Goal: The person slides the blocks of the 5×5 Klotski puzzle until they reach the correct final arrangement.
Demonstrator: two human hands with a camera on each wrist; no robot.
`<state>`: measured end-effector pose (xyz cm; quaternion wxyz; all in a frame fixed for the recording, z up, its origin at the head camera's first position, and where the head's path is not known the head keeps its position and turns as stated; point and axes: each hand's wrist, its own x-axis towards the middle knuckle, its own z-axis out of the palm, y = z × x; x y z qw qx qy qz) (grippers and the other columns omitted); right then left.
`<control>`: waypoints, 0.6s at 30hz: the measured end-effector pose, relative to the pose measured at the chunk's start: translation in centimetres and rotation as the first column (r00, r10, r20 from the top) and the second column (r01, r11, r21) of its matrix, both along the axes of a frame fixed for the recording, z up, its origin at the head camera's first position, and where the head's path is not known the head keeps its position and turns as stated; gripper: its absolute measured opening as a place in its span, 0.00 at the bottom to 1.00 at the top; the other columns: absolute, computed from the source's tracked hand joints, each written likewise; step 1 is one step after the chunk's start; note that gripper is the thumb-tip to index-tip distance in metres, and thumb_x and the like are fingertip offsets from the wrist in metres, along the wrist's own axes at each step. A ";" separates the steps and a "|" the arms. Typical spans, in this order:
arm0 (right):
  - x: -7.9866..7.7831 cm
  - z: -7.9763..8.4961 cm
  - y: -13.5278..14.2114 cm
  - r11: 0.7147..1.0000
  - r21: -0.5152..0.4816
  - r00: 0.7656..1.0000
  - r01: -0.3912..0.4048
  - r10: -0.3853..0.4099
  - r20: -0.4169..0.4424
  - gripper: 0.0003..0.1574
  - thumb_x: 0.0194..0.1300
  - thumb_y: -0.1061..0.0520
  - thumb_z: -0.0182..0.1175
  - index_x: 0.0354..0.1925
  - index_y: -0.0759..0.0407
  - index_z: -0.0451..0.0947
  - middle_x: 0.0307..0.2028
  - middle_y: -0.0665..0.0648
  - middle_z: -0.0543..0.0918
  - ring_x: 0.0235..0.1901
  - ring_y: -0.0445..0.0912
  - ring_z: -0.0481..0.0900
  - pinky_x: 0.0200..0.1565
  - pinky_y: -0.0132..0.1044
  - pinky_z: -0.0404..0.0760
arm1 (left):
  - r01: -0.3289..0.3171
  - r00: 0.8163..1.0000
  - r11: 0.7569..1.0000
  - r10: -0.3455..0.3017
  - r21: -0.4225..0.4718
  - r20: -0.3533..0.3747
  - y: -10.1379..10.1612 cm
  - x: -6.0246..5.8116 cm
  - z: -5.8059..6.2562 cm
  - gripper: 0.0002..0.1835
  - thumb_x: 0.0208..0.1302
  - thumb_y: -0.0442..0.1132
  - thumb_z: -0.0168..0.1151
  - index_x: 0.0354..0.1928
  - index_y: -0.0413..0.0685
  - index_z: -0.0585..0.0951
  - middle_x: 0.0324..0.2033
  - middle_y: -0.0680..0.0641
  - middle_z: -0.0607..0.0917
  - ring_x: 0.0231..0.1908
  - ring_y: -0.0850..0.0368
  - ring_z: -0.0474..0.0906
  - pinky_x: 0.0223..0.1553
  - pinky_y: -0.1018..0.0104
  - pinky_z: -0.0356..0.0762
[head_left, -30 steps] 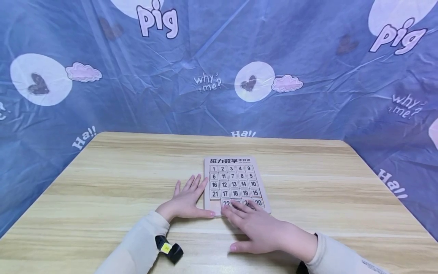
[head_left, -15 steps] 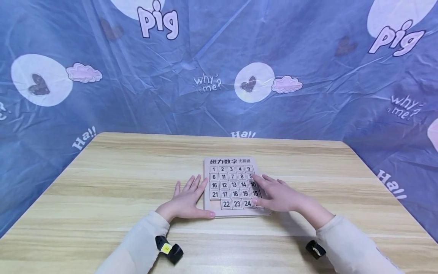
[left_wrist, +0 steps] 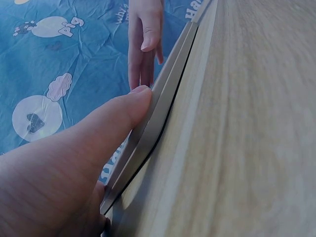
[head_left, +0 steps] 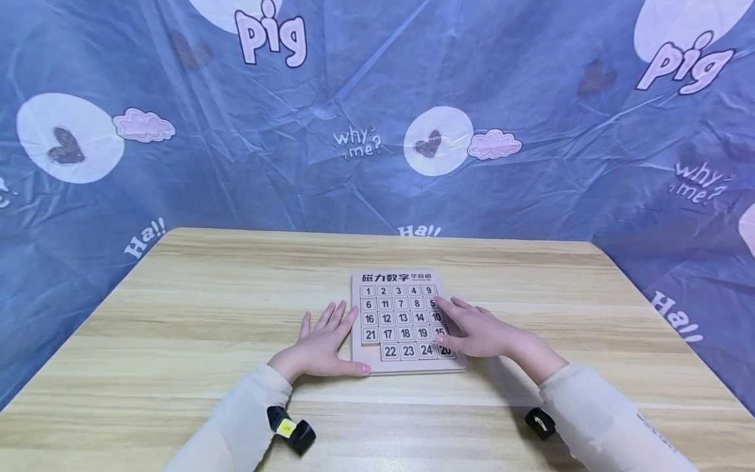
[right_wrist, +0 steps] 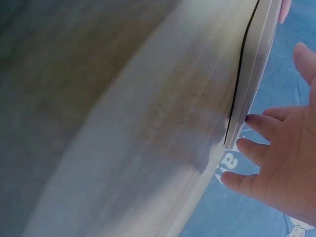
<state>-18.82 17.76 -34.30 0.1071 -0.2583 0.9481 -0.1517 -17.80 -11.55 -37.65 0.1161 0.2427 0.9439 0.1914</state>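
All fingers apart, the left hand touches the number board and the right hand (opposite) overlaps its edge.

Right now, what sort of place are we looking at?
Probably a small indoor play or recording corner: a wrinkled blue sheet printed with pink clouds hangs behind a pale wood-grain table, and a flat, pale number-tile puzzle lies on top.
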 end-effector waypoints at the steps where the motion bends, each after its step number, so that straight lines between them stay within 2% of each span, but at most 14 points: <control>1: 0.0 0.0 0.0 1.000 -0.002 1.000 0.001 -0.001 0.004 0.47 0.58 0.39 0.50 0.64 0.64 0.48 0.59 0.63 0.60 0.59 0.62 0.48 0.51 0.64 0.47 | 0.000 1.000 1.000 0.000 0.000 0.001 0.0 0.0 0.0 0.57 0.38 0.74 0.51 0.66 0.51 0.43 0.64 0.42 0.41 0.62 0.48 0.31 0.53 0.43 0.22; 18: -0.1 0.0 0.1 1.000 -0.011 0.999 -0.007 0.008 0.031 0.46 0.59 0.39 0.49 0.64 0.65 0.47 0.60 0.65 0.58 0.60 0.61 0.48 0.52 0.62 0.47 | 0.005 1.000 1.000 -0.005 -0.008 0.003 0.0 0.0 0.1 0.58 0.38 0.74 0.51 0.66 0.51 0.42 0.64 0.42 0.41 0.62 0.48 0.31 0.53 0.42 0.22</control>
